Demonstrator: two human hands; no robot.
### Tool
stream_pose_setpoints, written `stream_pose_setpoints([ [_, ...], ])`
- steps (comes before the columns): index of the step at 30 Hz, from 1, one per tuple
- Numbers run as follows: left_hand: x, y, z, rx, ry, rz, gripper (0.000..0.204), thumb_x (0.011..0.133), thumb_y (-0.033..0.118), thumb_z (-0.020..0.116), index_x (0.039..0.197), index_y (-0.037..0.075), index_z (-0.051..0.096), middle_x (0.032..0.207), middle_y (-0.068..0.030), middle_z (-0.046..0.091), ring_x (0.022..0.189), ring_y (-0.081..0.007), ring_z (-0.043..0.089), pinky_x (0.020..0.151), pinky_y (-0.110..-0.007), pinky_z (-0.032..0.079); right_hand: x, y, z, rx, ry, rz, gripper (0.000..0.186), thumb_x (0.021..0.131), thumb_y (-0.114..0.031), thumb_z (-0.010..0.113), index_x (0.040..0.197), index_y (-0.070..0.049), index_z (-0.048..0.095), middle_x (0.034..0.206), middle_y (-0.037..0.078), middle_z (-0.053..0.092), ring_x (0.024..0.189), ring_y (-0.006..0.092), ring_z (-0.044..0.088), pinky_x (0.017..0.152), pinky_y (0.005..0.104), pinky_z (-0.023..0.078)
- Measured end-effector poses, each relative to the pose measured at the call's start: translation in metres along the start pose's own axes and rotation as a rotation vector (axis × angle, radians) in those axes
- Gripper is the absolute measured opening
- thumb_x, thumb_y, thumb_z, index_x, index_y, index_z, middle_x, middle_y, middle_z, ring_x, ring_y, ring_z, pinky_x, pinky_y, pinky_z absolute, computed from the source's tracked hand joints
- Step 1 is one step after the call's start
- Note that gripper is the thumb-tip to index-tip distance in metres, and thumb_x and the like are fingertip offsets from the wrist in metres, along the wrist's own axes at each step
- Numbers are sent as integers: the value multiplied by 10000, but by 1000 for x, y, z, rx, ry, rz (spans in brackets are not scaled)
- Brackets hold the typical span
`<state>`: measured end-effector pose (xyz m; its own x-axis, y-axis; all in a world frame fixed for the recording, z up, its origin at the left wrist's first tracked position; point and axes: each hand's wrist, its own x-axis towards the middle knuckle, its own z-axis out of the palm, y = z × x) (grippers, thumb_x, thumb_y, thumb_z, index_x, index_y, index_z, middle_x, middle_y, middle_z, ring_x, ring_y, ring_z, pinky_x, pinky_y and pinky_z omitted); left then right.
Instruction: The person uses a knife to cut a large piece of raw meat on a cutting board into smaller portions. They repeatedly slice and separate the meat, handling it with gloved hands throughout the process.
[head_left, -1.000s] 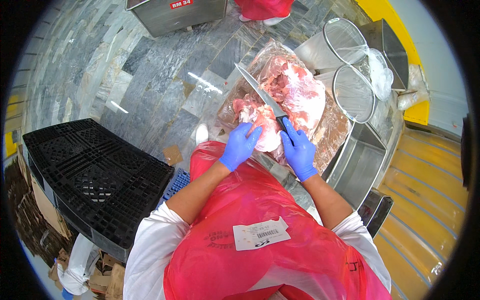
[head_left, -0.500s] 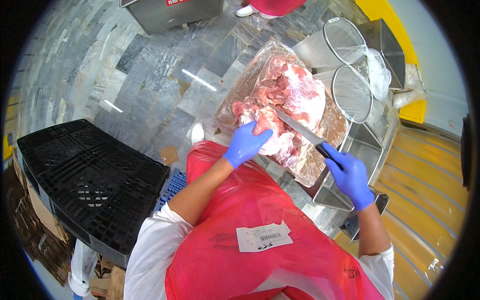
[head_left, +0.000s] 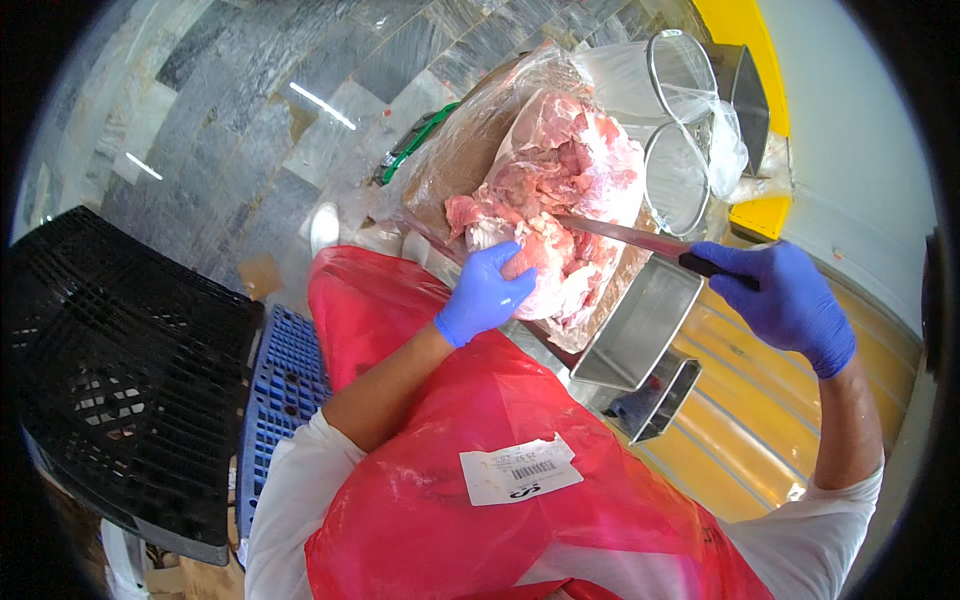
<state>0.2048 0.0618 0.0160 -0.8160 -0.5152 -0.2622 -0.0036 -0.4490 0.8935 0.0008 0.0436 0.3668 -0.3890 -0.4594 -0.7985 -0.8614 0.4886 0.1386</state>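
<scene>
A large pile of raw meat [head_left: 590, 165], pink and red with pale fat, rests on a brown cardboard box [head_left: 462, 168] covered in clear plastic. My left hand [head_left: 487, 292], in a blue glove, closes on the near edge of the meat, its thumb pressed against a loose flap. In my right hand [head_left: 790, 302], also blue-gloved, is the black handle of a long knife [head_left: 640, 237]. The blade points left, and its tip is sunk or hidden among the folds of meat beyond my left hand.
Hooped frames with clear bags [head_left: 682, 75] stand behind the meat on the right. Metal bins [head_left: 640, 330] sit at its near right, beside a yellow slatted surface [head_left: 740, 410]. To my left are a black pallet [head_left: 120, 360] and a blue pallet [head_left: 285, 365].
My right hand has moved right and up with the knife, whose blade now lies flatter. My left hand stays on the meat. The view has shifted, bringing a green-edged object into sight.
</scene>
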Motion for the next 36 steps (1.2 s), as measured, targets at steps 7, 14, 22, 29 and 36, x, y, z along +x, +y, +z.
stream_pose_setpoints([
  [7, 4, -3, 3, -98, -18, 80, 241, 901, 140, 790, 868, -17, 610, 750, -84, 574, 753, -108, 479, 676, -356, 487, 7, 12, 90, 192, 190, -39, 380, 981, -225, 702, 1361, -222, 702, 878, 251, 687, 733, 416, 689, 662, 451, 552],
  [14, -2, -10, -2, 5, 27, -38, 213, 905, 95, 779, 1069, -31, 729, 973, -61, 751, 930, -89, 629, 827, -323, 563, 51, 2, 179, 135, 516, -99, 379, 980, -317, 707, 1357, -274, 702, 737, 175, 667, 655, 364, 687, 606, 474, 546],
  [22, 7, -5, -11, 36, 44, 22, 180, 903, 108, 749, 891, -31, 637, 740, -65, 582, 764, -77, 484, 634, -343, 484, 121, -29, 232, 410, 690, 11, 427, 992, -342, 688, 1412, -274, 663, 850, 172, 725, 741, 352, 730, 680, 442, 584],
  [29, 14, -8, -18, 99, 86, 73, 218, 902, 134, 767, 919, -44, 642, 740, -39, 538, 754, -66, 468, 603, -324, 461, 122, -41, 239, 953, 698, 88, 394, 1008, -229, 702, 1383, -111, 688, 1185, 200, 764, 1039, 205, 758, 913, 335, 570],
  [36, 13, -3, -22, 65, 66, 33, 218, 903, 127, 776, 949, -44, 650, 803, 0, 583, 774, -69, 480, 610, -307, 461, 129, -33, 253, 1237, 700, 64, 378, 1030, -155, 673, 1375, -2, 667, 1162, 94, 767, 1004, 136, 697, 913, 299, 552],
])
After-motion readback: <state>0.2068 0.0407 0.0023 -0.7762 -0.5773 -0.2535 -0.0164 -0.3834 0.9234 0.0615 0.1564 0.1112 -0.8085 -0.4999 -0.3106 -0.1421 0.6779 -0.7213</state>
